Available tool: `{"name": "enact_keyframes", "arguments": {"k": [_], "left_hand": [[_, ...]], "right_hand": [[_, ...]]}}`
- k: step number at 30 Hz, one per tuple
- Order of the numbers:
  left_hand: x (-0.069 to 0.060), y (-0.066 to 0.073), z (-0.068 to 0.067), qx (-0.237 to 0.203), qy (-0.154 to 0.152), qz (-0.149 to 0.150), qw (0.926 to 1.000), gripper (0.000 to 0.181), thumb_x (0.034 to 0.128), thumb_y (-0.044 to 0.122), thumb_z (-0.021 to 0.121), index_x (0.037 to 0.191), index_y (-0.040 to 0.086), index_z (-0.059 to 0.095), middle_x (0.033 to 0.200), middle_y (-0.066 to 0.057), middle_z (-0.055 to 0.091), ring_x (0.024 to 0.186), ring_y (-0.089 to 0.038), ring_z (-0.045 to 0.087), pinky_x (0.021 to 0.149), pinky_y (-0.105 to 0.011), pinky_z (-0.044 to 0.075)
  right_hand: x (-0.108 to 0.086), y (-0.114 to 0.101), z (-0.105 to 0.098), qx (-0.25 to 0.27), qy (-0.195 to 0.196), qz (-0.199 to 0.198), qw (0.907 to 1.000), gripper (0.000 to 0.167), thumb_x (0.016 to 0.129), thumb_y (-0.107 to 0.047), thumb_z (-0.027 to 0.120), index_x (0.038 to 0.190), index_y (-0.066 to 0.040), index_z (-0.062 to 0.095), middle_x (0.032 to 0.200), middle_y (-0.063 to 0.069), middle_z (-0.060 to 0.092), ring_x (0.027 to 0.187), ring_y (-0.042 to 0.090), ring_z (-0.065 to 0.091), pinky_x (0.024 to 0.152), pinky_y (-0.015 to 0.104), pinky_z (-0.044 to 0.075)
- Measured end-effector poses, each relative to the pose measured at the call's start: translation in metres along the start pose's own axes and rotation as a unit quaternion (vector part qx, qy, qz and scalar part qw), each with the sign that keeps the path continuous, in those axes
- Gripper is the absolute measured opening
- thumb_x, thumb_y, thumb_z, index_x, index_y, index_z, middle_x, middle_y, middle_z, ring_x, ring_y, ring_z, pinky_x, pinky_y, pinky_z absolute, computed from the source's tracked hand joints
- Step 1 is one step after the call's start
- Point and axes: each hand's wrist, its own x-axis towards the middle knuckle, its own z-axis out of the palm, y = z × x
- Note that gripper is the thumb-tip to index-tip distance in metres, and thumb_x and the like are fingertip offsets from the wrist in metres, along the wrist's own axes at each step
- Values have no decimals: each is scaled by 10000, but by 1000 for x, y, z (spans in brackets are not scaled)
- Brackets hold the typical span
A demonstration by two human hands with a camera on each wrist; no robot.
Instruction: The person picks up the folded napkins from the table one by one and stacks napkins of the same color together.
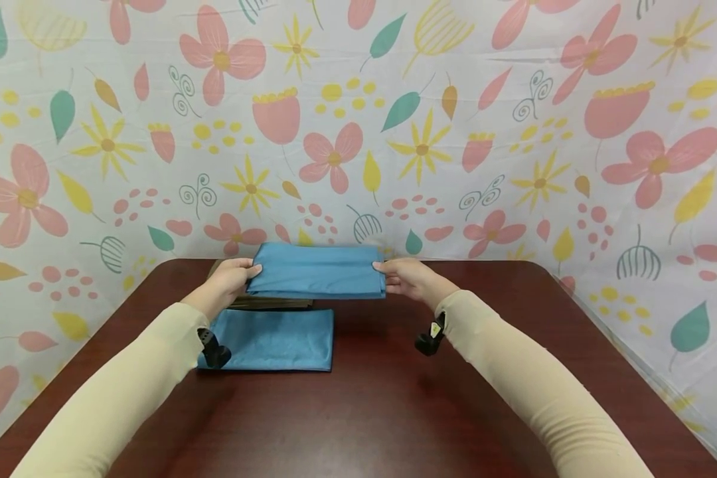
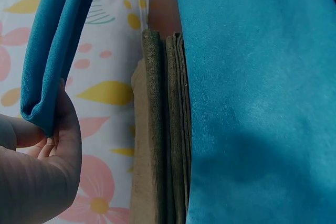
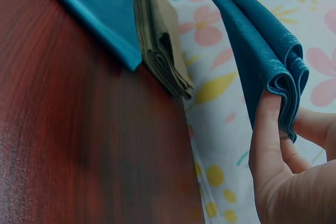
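Observation:
A folded blue cloth point(image 1: 319, 271) is held up above the far part of the table, stretched between both hands. My left hand point(image 1: 230, 279) pinches its left end, thumb on top; the left wrist view shows the layered fold of the cloth point(image 2: 52, 51) between thumb and fingers. At the right end, my right hand point(image 1: 415, 279) pinches the stacked layers, whose rolled edges show in the right wrist view of the cloth point(image 3: 268, 61). Below and nearer lies a second folded blue cloth point(image 1: 281, 342), flat on the table.
Behind the flat blue cloth sits a folded olive-brown cloth stack point(image 3: 160, 40), partly hidden in the head view. The dark red wooden table point(image 1: 346, 425) ends at a flower-patterned curtain point(image 1: 334, 99). Small black cameras hang at both wrists.

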Motion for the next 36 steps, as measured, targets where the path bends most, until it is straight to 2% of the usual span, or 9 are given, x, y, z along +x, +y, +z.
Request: {"name": "enact_keyframes", "arguments": {"k": [3, 6, 11, 15, 19, 23, 26, 32, 36], "left_hand": [[-5, -2, -3, 28, 12, 50, 10000, 360, 1051, 207, 427, 1327, -13, 496, 1073, -19, 575, 901, -85, 546, 822, -256, 460], [-11, -3, -7, 22, 4, 83, 10000, 317, 1045, 199, 446, 1277, -2, 523, 983, 44, 570, 852, -53, 544, 788, -238, 460], [-18, -8, -16, 117, -87, 91, 9999, 339, 1041, 204, 461, 1320, 17, 505, 1074, 32, 576, 919, -62, 555, 849, -277, 457], [-23, -13, -24, 286, -54, 34, 9996, 347, 1041, 224, 462, 1311, 11, 503, 1227, -81, 561, 1040, -145, 562, 902, -322, 463], [-28, -17, -29, 338, -124, -111, 9993, 441, 1042, 263, 455, 1403, 10, 438, 1349, -166, 510, 1188, -265, 538, 960, -389, 456], [-30, -22, -32, 394, -177, -223, 9988, 480, 1040, 268, 461, 1434, 0, 403, 1303, -145, 548, 1110, -210, 584, 940, -382, 468], [-31, -28, -33, 496, -122, -201, 9985, 469, 1042, 233, 457, 1419, -42, 406, 1310, -185, 544, 1047, -152, 592, 944, -377, 479], [-36, -40, -41, 609, -142, -172, 9979, 502, 1044, 210, 444, 1437, -89, 353, 1401, -262, 454, 1144, -207, 552, 1042, -454, 434], [-40, -46, -48, 677, -211, -120, 9974, 530, 1045, 210, 437, 1449, -109, 313, 1404, -293, 443, 1127, -218, 572, 1028, -454, 446]], "right_hand": [[1, 3, 3, 7, -21, -28, 10000, 677, 983, -204, 587, 1527, -22, 228, 968, -17, 476, 709, 102, 449, 679, 243, 458], [0, 6, 7, 18, -57, -34, 10000, 656, 983, -192, 586, 1522, -22, 252, 995, -7, 484, 736, 116, 465, 744, 280, 457], [-3, 12, 19, 57, -99, 53, 9999, 663, 984, -192, 585, 1528, -30, 244, 1078, 16, 487, 818, 136, 486, 883, 340, 444], [-4, 16, 29, 151, -94, 130, 9998, 692, 976, -191, 600, 1539, -48, 225, 1114, 26, 487, 824, 147, 479, 805, 297, 474], [-6, 21, 38, 235, -17, 154, 9996, 686, 967, -186, 614, 1533, -50, 249, 1077, 37, 495, 787, 148, 485, 713, 257, 489], [-7, 27, 46, 399, 43, 189, 9990, 678, 965, -177, 616, 1532, -60, 262, 1024, 34, 497, 775, 148, 473, 697, 255, 473], [-8, 33, 54, 511, -13, 239, 9984, 643, 968, -159, 610, 1521, -72, 295, 999, 35, 513, 794, 159, 488, 738, 274, 482], [-7, 44, 68, 615, -113, 214, 9978, 555, 969, -126, 600, 1479, -88, 386, 962, 53, 575, 823, 188, 559, 878, 363, 517], [-6, 49, 76, 647, -179, 299, 9973, 584, 969, -112, 596, 1500, -91, 354, 1088, 91, 556, 899, 209, 538, 984, 425, 482]]}}
